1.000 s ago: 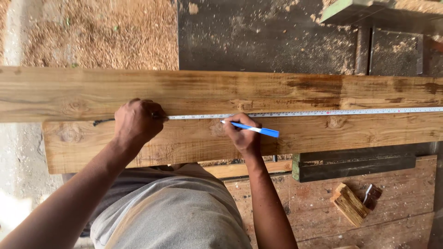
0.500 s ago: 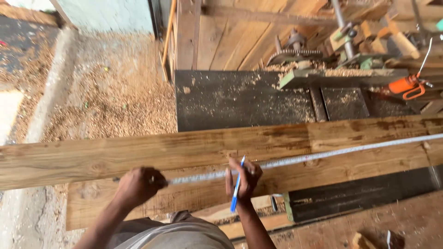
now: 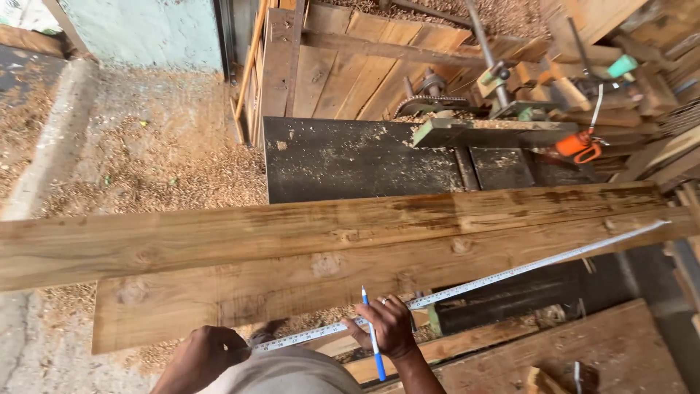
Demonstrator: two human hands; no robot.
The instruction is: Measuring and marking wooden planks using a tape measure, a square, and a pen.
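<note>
The right hand sits at the near edge of the scene, fingers curled loosely around a blue pen that stands nearly upright between them, its tip pointing far. The same fingers pinch the tape measure, so the pen is ready at the spot where the blade is gripped. The left hand is a closed fist at the near left, clamped on the tape's other end, probably the case, though that is hidden inside the fist.

Between the two hands and beyond, the thin white blade runs taut and diagonal, off the near plank's edge and out to the right, where its end reaches the right end of the near plank. Held tight at both ends, it stays straight rather than sagging.

The near plank is broad, rough-sawn, honey-coloured, with knots and dark streaks. A second, longer plank lies touching its far edge, overhanging left. Both rest across a dark metal desk dusted with sawdust, part of a woodworking machine. An orange clamp lies far right, and sawdust covers the floor at left.
</note>
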